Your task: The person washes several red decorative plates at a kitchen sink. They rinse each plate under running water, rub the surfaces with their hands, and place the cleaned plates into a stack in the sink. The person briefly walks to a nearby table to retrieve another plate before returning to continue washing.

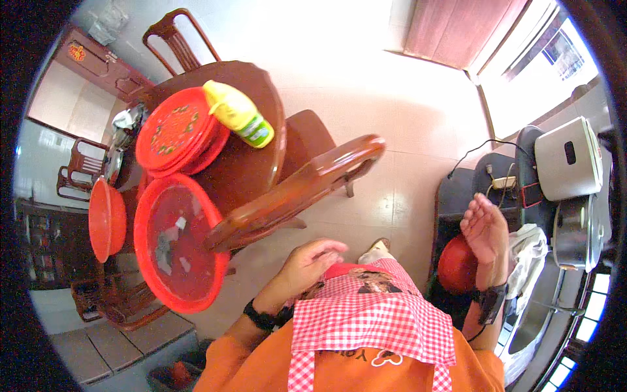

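Nothing is in my left hand (313, 262), which hovers before the red checked apron (372, 313) with its fingers loosely bent. My right hand (485, 228) is raised on the other side, palm showing, fingers fairly close together and holding nothing. Behind it, partly covered by the forearm, is a round red object (455, 264). Left of my left hand, a large red basin (179, 299) containing water appears beside the curved top of a wooden chair (299, 191). On the round wooden table (245, 171) are stacked red plates (171, 132) and a yellow bottle (240, 115) with a green label.
Another red basin (105, 220) stands farther left. Along the right side are a white appliance (568, 157), a metal pot-like cooker (573, 232), a white cloth (526, 255), a power strip (503, 183) with cords and a sink (534, 321). Wooden chairs (181, 44) surround the table.
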The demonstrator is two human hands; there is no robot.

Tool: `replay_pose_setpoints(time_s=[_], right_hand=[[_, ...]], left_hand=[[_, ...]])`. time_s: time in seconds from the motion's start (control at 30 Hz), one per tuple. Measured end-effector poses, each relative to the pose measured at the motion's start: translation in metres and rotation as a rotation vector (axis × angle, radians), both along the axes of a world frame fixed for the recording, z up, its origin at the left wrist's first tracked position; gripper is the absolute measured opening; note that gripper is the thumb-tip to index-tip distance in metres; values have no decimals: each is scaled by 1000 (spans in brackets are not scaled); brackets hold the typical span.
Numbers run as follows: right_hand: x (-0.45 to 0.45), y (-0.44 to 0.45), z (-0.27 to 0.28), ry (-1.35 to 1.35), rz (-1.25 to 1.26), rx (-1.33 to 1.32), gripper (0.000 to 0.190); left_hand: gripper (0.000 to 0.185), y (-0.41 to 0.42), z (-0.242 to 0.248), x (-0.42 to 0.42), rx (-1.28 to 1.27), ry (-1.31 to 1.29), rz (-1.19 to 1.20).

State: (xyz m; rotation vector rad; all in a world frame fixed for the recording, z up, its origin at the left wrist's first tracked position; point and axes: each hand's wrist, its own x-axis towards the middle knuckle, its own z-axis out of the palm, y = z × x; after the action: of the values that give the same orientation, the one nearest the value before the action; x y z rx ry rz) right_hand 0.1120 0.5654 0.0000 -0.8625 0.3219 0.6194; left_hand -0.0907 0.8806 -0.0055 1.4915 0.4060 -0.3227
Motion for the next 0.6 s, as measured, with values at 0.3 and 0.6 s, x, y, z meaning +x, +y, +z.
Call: replay_pose_setpoints(time_s=[0.3, 0.6], right_hand=[[118, -37, -37, 192, 16, 35, 16], [269, 56, -32, 173, 234, -52, 15]], left_hand=[[17, -58, -31, 157, 171, -334, -116], [40, -61, -96, 245, 357, -469, -109]])
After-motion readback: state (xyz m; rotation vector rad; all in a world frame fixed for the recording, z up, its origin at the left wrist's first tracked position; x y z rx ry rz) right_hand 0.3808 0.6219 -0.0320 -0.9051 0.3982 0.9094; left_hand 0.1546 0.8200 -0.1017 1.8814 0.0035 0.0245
